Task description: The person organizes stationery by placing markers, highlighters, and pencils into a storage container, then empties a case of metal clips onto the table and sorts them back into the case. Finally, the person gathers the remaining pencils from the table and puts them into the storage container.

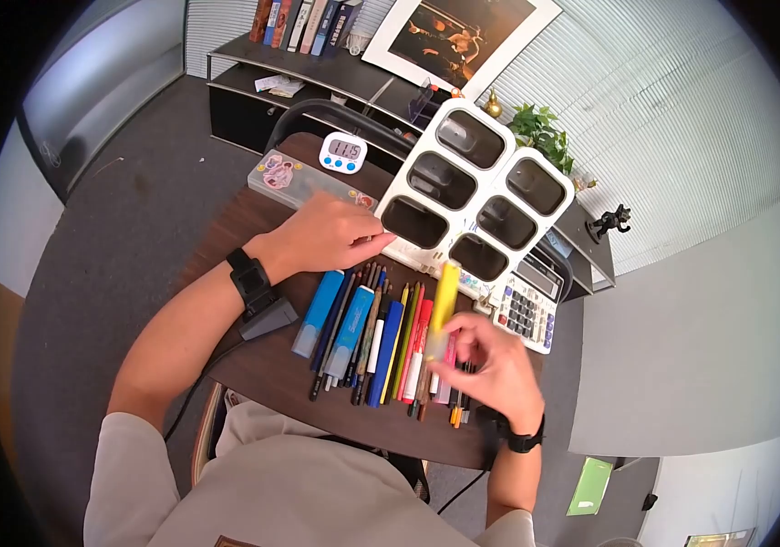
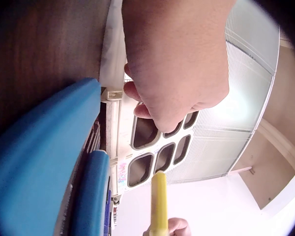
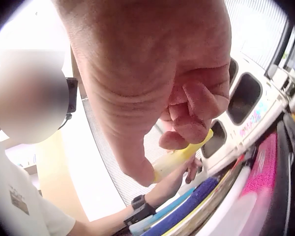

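My right hand pinches a yellow highlighter between thumb and fingers, holding it upright over the row of pens. In the right wrist view, the highlighter slants between the thumb and curled fingers. A white desk organizer with several dark, rounded compartments stands behind the pens. My left hand, fingers bent, holds the near left corner of this organizer; in the left wrist view the hand itself hides part of that contact. Blue highlighters, a red-and-white marker and several pencils lie side by side in front.
A clear pencil case with stickers and a white digital timer are at the table's far left. A calculator sits right of the organizer. A grey device with a cable lies at the left edge. Beyond stands a black shelf.
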Demonstrator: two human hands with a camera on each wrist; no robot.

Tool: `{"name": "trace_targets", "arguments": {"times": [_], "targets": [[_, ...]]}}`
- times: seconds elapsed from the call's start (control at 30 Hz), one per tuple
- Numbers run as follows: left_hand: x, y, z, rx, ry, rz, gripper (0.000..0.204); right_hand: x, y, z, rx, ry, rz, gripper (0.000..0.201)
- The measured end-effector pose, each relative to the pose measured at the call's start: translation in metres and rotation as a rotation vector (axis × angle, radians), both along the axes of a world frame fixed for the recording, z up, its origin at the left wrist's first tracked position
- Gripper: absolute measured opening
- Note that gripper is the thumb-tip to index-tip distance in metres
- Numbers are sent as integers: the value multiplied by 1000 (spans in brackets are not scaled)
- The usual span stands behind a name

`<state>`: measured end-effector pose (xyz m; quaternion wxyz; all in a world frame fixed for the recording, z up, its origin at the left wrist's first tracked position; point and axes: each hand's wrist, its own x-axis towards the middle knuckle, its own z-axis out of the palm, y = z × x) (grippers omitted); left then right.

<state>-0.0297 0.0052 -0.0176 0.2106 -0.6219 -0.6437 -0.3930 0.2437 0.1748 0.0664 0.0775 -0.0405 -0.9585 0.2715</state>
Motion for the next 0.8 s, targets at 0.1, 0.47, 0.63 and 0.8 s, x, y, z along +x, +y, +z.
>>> {"name": "trace_targets", "arguments": {"times": [0.1,0.47,0.63,0.8], "targets": [[1,-1,1,-20,5,1,28,-9,16,20,-41,50,-116,43],[2,0,3,-40,-32,-30,25,-63,72,55,-22,-33,-213,38],[2,2,2,-36,-47,-35,24,-77,85,45,5,34,-191,38],[4,3,4,-59,-28,-48,26,-77,89,40,119,143,-151,35]]}}
